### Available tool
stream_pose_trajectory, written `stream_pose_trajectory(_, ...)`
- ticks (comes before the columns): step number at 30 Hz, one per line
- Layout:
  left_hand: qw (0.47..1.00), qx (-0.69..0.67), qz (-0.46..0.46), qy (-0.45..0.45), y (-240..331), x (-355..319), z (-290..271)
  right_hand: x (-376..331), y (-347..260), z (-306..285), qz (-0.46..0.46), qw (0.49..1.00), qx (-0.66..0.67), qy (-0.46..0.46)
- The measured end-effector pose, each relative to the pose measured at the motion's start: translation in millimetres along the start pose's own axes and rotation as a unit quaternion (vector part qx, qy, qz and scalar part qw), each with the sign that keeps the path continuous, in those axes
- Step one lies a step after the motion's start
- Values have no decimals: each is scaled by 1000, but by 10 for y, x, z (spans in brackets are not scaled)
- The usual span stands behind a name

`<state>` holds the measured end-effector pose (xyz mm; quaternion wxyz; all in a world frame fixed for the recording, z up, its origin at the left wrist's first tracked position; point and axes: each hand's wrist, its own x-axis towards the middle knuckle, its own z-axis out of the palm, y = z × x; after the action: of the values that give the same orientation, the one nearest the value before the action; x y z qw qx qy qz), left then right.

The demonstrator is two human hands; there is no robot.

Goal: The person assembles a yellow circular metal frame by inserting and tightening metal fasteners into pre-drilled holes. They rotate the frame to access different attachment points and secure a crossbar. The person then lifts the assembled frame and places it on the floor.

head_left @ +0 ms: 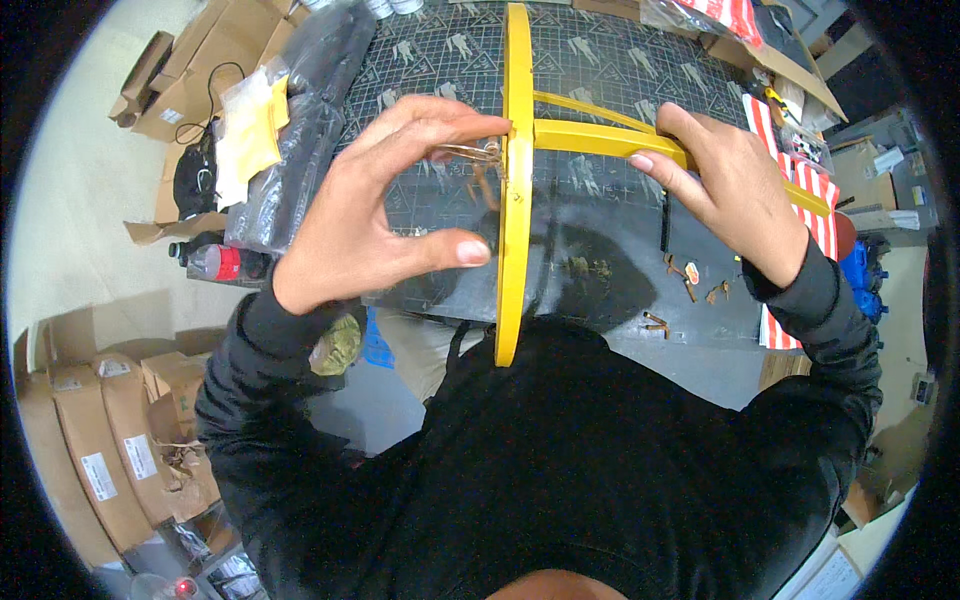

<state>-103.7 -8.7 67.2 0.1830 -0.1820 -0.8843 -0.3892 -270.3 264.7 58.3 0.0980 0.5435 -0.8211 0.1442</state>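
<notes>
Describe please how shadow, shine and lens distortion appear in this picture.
Head view: a dark shadow falls on the table beside the yellow frame; head view: the dark plastic packages at left show shiny highlights; head view: the long cardboard boxes at lower left look curved, and the image corners are black.

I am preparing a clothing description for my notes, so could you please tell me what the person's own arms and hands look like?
The left hand and right hand are bare, without gloves; no ring or watch shows. The left sleeve and right sleeve are long and black, with close-fitting cuffs and no visible markings.
</notes>
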Motion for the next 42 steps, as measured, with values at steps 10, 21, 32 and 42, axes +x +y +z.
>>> stream_pose_trajectory(10, 790, -401, -454, -89, 214, 63, -96, -129, -85, 100, -24, 997, -66, 35)
stream_pose_trajectory(21, 835, -335, -423, -105, 193, 175, -150, -92, -123, -15, 10, 998, 31, -54)
stream_pose_trajectory(32, 942, -222, -216, -128, -154, 191, -78, -31, -2, -20, 139, 918, 297, -223)
stream_pose_trajectory(42, 985, 89, 145, 38, -563, 109, 239, -167, 91, 90, 200, 769, 499, -345)
